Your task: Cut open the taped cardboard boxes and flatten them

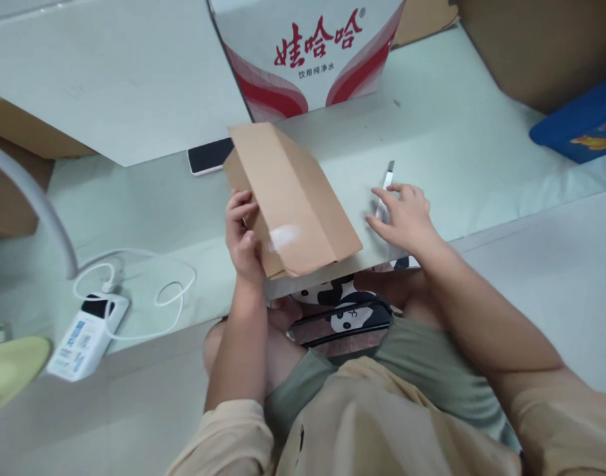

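A flat brown cardboard box [288, 195] lies tilted on the pale green surface [456, 152], with a strip of clear tape near its lower edge. My left hand [242, 233] grips its left edge, fingers curled round the cardboard. My right hand [403, 215] rests to the right of the box, fingers spread over a small utility knife [386, 182] whose blade end points away from me. The hand touches the knife's handle, but I cannot tell if it grips it.
A white-and-red water carton [307, 53] stands behind the box. A black phone [210, 156] lies at its left. A white power bank [87, 334] with a looped cable sits at the left. A blue object [581, 122] lies far right.
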A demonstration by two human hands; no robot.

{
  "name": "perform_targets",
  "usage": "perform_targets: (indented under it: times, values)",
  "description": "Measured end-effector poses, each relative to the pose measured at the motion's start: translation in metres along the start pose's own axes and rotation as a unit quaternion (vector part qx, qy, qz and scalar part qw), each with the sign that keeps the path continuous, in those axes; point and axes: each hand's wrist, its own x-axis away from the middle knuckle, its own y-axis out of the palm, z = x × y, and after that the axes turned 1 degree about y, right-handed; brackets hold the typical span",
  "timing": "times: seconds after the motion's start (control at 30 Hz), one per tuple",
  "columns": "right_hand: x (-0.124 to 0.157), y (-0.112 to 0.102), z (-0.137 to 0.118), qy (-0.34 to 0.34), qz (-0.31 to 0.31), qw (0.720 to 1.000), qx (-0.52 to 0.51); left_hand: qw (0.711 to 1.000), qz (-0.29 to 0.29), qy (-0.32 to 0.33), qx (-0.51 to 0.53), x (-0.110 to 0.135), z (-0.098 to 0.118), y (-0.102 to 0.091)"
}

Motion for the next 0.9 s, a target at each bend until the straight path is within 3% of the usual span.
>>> perform_targets:
  times: [0.07, 0.13, 0.2, 0.27, 0.37, 0.5, 0.6, 0.73, 0.9]
  values:
    - [0.002, 0.0, -0.003, -0.014, -0.018, 1.0, -0.016, 0.992, 0.013, -0.112, 0.059, -0.001, 0.0, -0.001]
    - [0.002, 0.0, -0.004, -0.047, -0.043, 0.996, -0.057, 0.965, 0.009, -0.228, 0.129, 0.0, 0.005, 0.0]
    - [0.0, -0.002, -0.003, -0.087, -0.057, 0.986, -0.127, 0.939, 0.003, -0.293, 0.177, 0.001, 0.012, 0.001]
    - [-0.001, -0.005, -0.003, -0.114, -0.041, 0.971, -0.206, 0.939, 0.004, -0.289, 0.185, -0.001, 0.019, 0.002]
    - [0.001, -0.01, -0.002, -0.144, -0.01, 0.936, -0.321, 0.953, 0.051, -0.256, 0.152, -0.006, 0.022, 0.001]
    - [0.007, -0.006, -0.002, -0.208, -0.043, 0.884, -0.417, 0.942, 0.101, -0.29, 0.137, -0.01, 0.016, -0.001]
    - [0.011, 0.004, -0.003, -0.2, -0.019, 0.887, -0.417, 0.945, 0.062, -0.286, 0.143, -0.006, 0.012, -0.002]
    - [0.014, 0.01, -0.007, -0.109, 0.047, 0.905, -0.41, 0.956, -0.009, -0.258, 0.137, -0.001, 0.01, -0.003]
    - [0.014, 0.003, -0.016, -0.045, 0.109, 0.903, -0.413, 0.982, -0.002, -0.184, 0.037, -0.001, 0.013, 0.0]
